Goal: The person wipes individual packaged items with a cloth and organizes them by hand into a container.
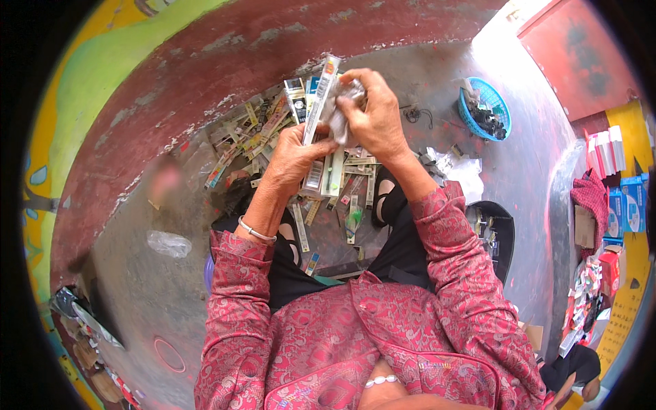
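The person's left hand [290,158] holds a long narrow package [318,102], its fingers clamped on the lower part. The package stands tilted, its upper end leaning to the right and rising past the fingers of the right hand [378,115]. Those fingers are closed on a crumpled greyish wad [337,123] (cloth or thin plastic, I cannot tell which), pressed close beside the package. Just below the left hand shows a clear strip with green marks [333,174]; whether it is held too is unclear.

Beneath and beyond the hands, a loose heap of narrow packages [256,140] lies on the floor [143,280], reaching toward the dark red wall base [171,89]. Some pieces lie between the person's feet, one of them bearing a bright green patch [353,219].

To the right, a blue basket [508,117] holds dark bits. Nearer the right forearm lie white plastic sheeting [465,178] and a black container [510,239] with small items inside. A clear plastic bag [169,244] rests on the floor to the left, well apart from the heap. A pale bracelet [257,233] circles the left wrist.
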A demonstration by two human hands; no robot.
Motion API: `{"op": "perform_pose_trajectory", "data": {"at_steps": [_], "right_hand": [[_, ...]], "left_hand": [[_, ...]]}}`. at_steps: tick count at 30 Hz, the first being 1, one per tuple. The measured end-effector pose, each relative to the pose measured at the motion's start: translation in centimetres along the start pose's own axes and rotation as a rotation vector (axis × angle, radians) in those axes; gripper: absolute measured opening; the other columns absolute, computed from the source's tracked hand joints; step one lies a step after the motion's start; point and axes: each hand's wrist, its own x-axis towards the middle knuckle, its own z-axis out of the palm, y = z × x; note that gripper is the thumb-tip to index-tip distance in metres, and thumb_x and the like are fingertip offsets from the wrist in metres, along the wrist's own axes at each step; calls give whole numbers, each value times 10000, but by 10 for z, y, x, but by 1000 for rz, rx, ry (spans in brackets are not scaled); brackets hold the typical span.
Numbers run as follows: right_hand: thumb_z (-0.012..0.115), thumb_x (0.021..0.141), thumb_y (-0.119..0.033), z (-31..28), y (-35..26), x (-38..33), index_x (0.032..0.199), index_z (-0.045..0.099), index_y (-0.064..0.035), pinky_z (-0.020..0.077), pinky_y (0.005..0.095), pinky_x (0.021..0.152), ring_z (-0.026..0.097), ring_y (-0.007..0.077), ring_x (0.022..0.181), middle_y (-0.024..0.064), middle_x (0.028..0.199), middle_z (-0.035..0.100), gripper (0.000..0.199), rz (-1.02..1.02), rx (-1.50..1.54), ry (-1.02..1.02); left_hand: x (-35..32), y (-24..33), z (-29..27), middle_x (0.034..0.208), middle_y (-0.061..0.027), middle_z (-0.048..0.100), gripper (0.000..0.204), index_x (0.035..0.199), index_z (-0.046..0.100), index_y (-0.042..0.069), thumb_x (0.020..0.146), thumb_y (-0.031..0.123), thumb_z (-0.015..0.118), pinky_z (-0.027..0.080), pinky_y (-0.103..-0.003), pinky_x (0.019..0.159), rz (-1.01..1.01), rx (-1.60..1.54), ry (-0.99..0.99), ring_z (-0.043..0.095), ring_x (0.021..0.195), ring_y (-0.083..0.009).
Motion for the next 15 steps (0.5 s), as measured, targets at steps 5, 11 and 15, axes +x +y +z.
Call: {"op": "perform_pose_trajectory", "data": {"at_steps": [5, 11, 15], "right_hand": [[582, 695, -44, -13, 40, 30, 895, 576, -35, 460, 361, 673, 567, 264, 731, 145, 818, 545, 201, 42, -253, 178], [542, 690, 38, -41, 22, 27, 863, 571, -13, 475, 258, 573, 568, 130, 656, 108, 771, 585, 183, 496, 323, 221], [534, 714, -13, -9, 5, 8, 870, 564, -20, 461, 258, 561, 551, 135, 624, 78, 754, 573, 159, 339, 228, -80]], "left_hand": [[-1, -7, 1, 736, -21, 609, 203, 912, 603, 3, 740, 89, 667, 472, -225, 568, -103, -39, -73, 561, 601, -77], [9, -14, -12, 717, -28, 599, 144, 862, 568, 25, 760, 85, 651, 486, -226, 514, -132, -253, 78, 564, 567, -85], [14, -22, -10, 727, -28, 600, 139, 877, 569, 16, 780, 94, 630, 473, -218, 524, -68, -150, 104, 564, 585, -83]]}}
